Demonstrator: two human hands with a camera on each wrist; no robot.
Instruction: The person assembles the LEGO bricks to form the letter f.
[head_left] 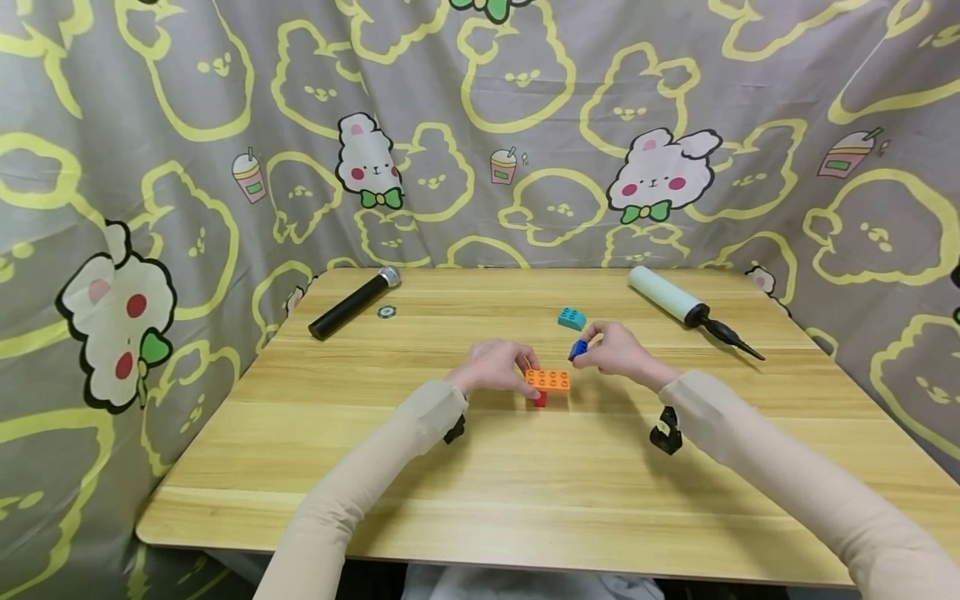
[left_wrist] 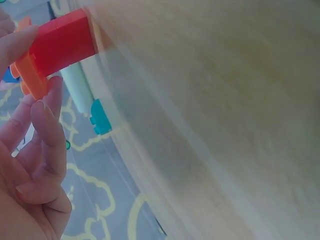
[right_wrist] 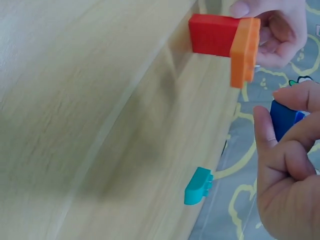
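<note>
An orange building brick (head_left: 548, 381) with two rows of studs sits across the top of a red building brick (right_wrist: 214, 35), which stands on the table. My left hand (head_left: 498, 365) pinches the orange brick at its left end, with thumb and fingers on opposite sides. Just right of that pair, my right hand (head_left: 618, 352) holds a small blue building brick (right_wrist: 284, 120) between thumb and fingertips, above the tabletop. The blue brick is apart from the orange one. Behind it lies a teal brick (head_left: 572, 318), studs up, with one rounded side.
On the wooden table (head_left: 480, 500), a black microphone (head_left: 352, 304) lies at the back left beside a small round disc (head_left: 386, 312). A pale green hand pump (head_left: 667, 297) with a black tapered nozzle lies at the back right. A patterned curtain (head_left: 450, 192) hangs behind the table.
</note>
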